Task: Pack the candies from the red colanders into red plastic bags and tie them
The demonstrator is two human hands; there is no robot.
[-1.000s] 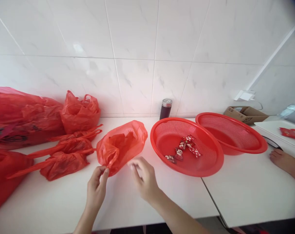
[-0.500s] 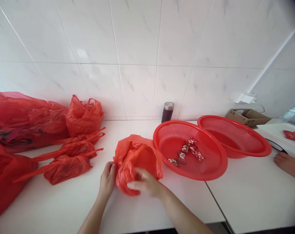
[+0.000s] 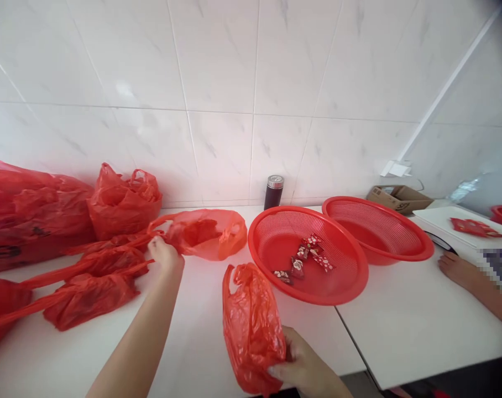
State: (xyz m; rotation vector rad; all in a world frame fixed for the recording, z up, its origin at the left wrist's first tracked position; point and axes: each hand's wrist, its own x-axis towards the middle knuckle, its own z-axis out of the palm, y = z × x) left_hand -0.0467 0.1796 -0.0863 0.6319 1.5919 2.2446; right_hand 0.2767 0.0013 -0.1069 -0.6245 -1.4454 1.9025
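Observation:
My left hand (image 3: 166, 254) is closed on the handle of a thin red plastic bag (image 3: 230, 224), which spreads out toward the wall with its mouth gaping. In my right hand (image 3: 301, 362) is a second red plastic bag (image 3: 253, 326), crumpled and held upright by its lower side near the table's front edge; its contents I cannot make out. Right of the bags stands a red perforated basket (image 3: 354, 282) with several small wrapped packets (image 3: 297, 268) at its bottom. Knotted red bags (image 3: 95, 296) lie just left of my left hand.
Large red bags (image 3: 31, 215) fill the left side. A dark flask (image 3: 273, 192) stands by the tiled wall. Right are another red basket (image 3: 421, 251), a cardboard box (image 3: 400, 199) and a white scale-like device (image 3: 433, 218). Another person's hand (image 3: 454, 268) rests beside it.
The two bags, bunched together before, are now apart. My left hand has moved left and back with one; my right hand has drawn the other toward me. The view has shifted right.

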